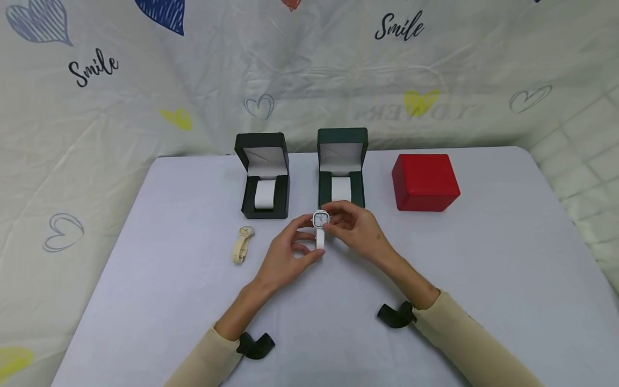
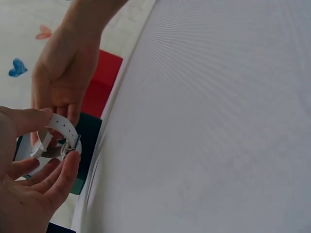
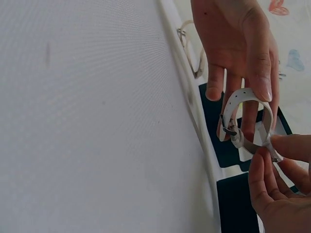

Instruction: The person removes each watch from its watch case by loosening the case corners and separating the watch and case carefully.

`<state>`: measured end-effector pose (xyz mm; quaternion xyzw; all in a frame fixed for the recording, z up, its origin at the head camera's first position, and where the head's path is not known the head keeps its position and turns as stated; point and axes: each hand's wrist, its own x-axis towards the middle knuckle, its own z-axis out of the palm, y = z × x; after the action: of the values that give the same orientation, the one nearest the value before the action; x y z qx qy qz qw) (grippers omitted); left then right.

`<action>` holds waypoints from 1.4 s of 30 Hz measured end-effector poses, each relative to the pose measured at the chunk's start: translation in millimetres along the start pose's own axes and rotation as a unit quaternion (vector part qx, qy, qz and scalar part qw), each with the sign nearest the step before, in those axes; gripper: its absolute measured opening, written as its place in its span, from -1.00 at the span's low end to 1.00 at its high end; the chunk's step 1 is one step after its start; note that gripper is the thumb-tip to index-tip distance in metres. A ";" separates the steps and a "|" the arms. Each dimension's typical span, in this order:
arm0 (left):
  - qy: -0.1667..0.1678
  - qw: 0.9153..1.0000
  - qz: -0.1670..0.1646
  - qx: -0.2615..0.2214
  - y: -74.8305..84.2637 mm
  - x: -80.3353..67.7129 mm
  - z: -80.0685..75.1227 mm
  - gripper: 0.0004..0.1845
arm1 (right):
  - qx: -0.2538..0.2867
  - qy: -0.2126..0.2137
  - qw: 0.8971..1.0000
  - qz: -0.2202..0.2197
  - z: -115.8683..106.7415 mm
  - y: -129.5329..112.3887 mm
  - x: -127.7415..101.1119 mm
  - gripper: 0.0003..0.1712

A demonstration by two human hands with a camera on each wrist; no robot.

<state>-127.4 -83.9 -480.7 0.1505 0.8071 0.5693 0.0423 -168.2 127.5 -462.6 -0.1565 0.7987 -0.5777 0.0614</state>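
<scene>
Both hands hold a white watch [image 1: 320, 221] with a square face just above the table, in front of the open green box [image 1: 342, 169]. My left hand [image 1: 311, 236] pinches the looped white strap [image 2: 63, 127] near its metal buckle [image 2: 73, 145], thumb on top and fingers below. My right hand [image 1: 331, 219] pinches the watch at the case end [image 3: 269, 145]. In the right wrist view the left hand's thumb lies over the curved strap [image 3: 239, 97]. A beige watch [image 1: 243, 243] lies on the table to the left.
An open black box [image 1: 263, 177] with a white cushion stands left of the green one. A shut red box [image 1: 424, 181] sits to the right. The pale table [image 1: 483, 258] has a patterned cloth backdrop behind it.
</scene>
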 end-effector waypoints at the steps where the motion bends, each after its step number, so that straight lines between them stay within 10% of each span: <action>1: 0.000 1.000 -0.003 0.001 0.0 -0.7 -0.5 -0.20 | -0.001 -0.004 1.000 -0.001 0.5 -0.2 0.1 -0.50; 42: -0.007 0.998 -0.054 0.037 -2.7 -12.3 -10.6 -0.23 | -0.050 -0.036 0.998 0.005 18.0 5.4 1.6 -0.45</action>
<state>-118.8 -97.9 -480.8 0.1118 0.8343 0.5348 0.0733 -165.7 112.3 -473.4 -0.1756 0.8248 -0.5307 0.0850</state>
